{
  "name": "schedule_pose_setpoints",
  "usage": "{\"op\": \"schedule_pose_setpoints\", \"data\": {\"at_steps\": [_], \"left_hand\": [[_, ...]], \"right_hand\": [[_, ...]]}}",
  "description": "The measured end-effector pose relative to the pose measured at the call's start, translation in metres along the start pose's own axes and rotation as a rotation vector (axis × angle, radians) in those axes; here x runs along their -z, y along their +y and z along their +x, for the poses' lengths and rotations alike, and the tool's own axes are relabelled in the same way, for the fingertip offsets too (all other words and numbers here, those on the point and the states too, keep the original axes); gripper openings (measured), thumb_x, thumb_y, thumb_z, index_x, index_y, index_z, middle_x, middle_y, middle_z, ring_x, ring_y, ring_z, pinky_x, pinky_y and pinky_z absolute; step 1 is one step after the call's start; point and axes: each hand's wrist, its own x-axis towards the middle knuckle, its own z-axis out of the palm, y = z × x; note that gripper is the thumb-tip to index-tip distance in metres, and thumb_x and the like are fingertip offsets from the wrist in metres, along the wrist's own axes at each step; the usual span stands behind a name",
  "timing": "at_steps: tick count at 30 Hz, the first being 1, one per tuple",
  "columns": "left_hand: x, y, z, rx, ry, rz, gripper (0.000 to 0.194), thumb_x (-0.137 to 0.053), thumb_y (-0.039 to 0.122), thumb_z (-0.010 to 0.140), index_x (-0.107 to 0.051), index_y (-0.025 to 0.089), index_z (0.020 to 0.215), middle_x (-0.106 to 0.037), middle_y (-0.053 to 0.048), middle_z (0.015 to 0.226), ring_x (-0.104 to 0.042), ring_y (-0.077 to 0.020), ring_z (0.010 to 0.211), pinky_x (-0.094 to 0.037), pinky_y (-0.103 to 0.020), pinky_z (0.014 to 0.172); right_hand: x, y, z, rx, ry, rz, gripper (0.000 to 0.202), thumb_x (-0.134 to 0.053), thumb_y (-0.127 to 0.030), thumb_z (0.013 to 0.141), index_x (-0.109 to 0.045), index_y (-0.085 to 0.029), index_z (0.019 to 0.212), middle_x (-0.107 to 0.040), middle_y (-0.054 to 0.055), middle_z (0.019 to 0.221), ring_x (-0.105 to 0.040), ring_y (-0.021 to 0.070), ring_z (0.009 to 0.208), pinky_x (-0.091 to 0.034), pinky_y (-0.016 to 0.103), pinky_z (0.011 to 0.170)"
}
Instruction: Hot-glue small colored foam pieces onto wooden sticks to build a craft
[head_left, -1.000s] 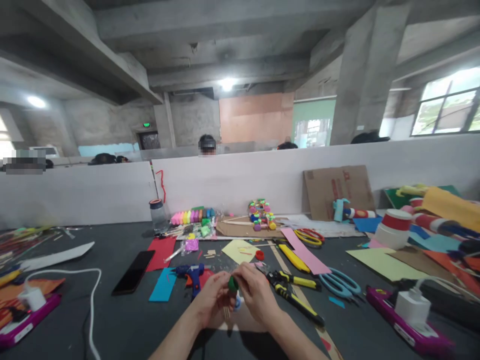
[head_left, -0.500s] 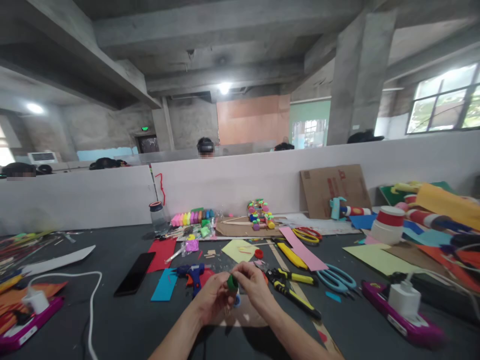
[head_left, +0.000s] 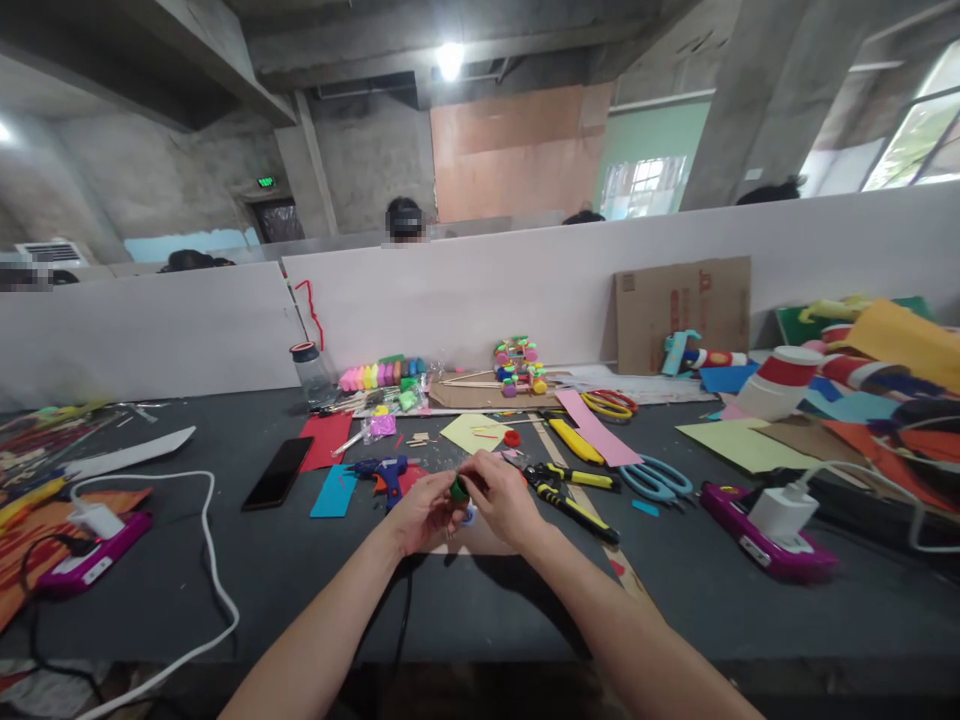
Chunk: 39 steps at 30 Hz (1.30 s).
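A small dark green piece (head_left: 458, 488) is held between my two hands near the middle of the table. My left hand (head_left: 424, 514) has its fingers closed round the piece from the left. From the right, my right hand (head_left: 501, 499) pinches at its edge with thumb and fingers. Below the hands a small blue and white item (head_left: 469, 514) shows in part. Just left lies a blue glue gun (head_left: 388, 474), and pliers with yellow and black handles (head_left: 577, 512) lie to the right.
A black phone (head_left: 278, 474) lies left, near a blue card (head_left: 334, 491). Blue scissors (head_left: 655, 481) and a purple power strip (head_left: 765, 540) are at the right. Clay pieces (head_left: 382, 375) and a colourful model (head_left: 517, 368) stand by the white partition (head_left: 450, 290).
The view has tilted down, so the table sits higher in the picture and more of my forearms shows. Both hands still hold the green piece, now more covered by my fingers.
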Motion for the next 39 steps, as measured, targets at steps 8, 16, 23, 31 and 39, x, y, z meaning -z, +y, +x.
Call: {"op": "schedule_pose_setpoints", "data": {"at_steps": [8,16,23,31,39], "left_hand": [[0.001,0.003,-0.005,-0.043,-0.046,0.078,0.036,-0.068,0.047,0.074,-0.057,0.013,0.082,-0.054,0.0,0.067,-0.051,-0.0071,0.05,-0.035,-0.018,0.042],[0.001,0.004,-0.005,-0.065,-0.065,0.104,0.038,-0.067,0.049,0.074,-0.056,0.014,0.08,-0.056,-0.001,0.065,-0.051,-0.0077,0.051,-0.034,-0.019,0.044],[-0.003,0.007,-0.007,-0.078,-0.036,0.051,0.04,-0.068,0.049,0.073,-0.056,0.013,0.085,-0.058,-0.002,0.068,-0.054,-0.0089,0.054,-0.035,-0.019,0.046],[-0.005,0.006,-0.005,-0.067,-0.016,0.062,0.038,-0.068,0.049,0.073,-0.051,0.016,0.081,-0.057,0.001,0.068,-0.055,-0.0083,0.052,-0.036,-0.019,0.046],[-0.005,0.002,-0.003,-0.091,-0.002,0.069,0.04,-0.071,0.048,0.07,-0.052,0.015,0.083,-0.056,0.002,0.065,-0.054,-0.0082,0.052,-0.037,-0.018,0.047]], "right_hand": [[0.003,0.0,0.004,-0.173,-0.004,0.282,0.01,-0.053,-0.018,0.082,-0.061,-0.018,0.075,-0.06,0.001,0.07,-0.054,0.0139,0.067,-0.04,0.026,0.065],[-0.008,0.009,0.007,-0.574,-0.015,0.944,0.027,-0.068,-0.04,0.068,-0.056,-0.016,0.068,-0.045,-0.007,0.051,-0.034,0.0061,0.044,-0.026,0.021,0.045],[-0.004,0.007,0.007,-0.397,0.079,0.639,0.021,-0.06,-0.038,0.079,-0.062,-0.018,0.075,-0.053,-0.003,0.058,-0.046,0.0108,0.053,-0.037,0.024,0.052],[0.002,0.003,0.003,-0.056,0.029,0.132,0.012,-0.053,-0.018,0.084,-0.063,-0.018,0.078,-0.059,0.002,0.073,-0.055,0.0147,0.07,-0.041,0.027,0.066],[-0.001,0.0,0.004,-0.22,0.048,0.272,0.014,-0.052,-0.021,0.082,-0.062,-0.018,0.073,-0.062,0.002,0.069,-0.054,0.0147,0.067,-0.042,0.027,0.066]]}}
